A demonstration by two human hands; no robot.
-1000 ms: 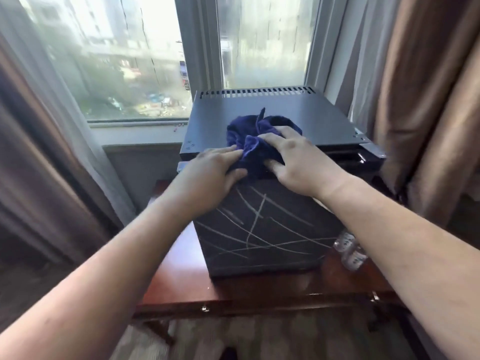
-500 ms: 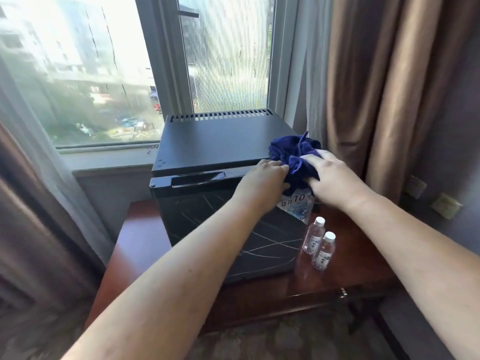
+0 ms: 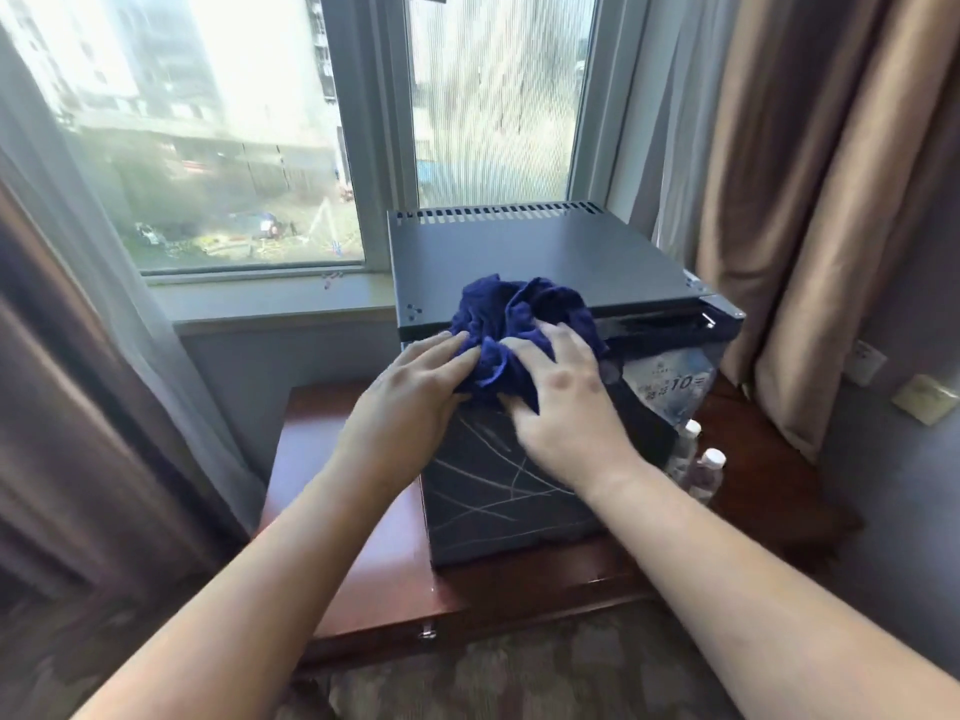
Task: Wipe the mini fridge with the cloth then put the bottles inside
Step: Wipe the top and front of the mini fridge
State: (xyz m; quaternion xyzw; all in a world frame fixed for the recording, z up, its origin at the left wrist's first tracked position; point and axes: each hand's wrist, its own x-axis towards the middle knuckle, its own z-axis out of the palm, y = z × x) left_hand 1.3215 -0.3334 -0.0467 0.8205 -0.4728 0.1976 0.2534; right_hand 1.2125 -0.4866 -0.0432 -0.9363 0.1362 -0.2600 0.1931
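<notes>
On the mini fridge [image 3: 519, 252], "10" label [image 3: 672, 384].

Hotel-type room, likely: mini fridge [image 3: 545, 252] on low red-brown wooden table [image 3: 332, 459] at window [image 3: 234, 148]; heavy brown curtains [image 3: 805, 200] over sheers [image 3: 104, 304]; patterned carpet [image 3: 519, 678]; high view onto city street.
</notes>
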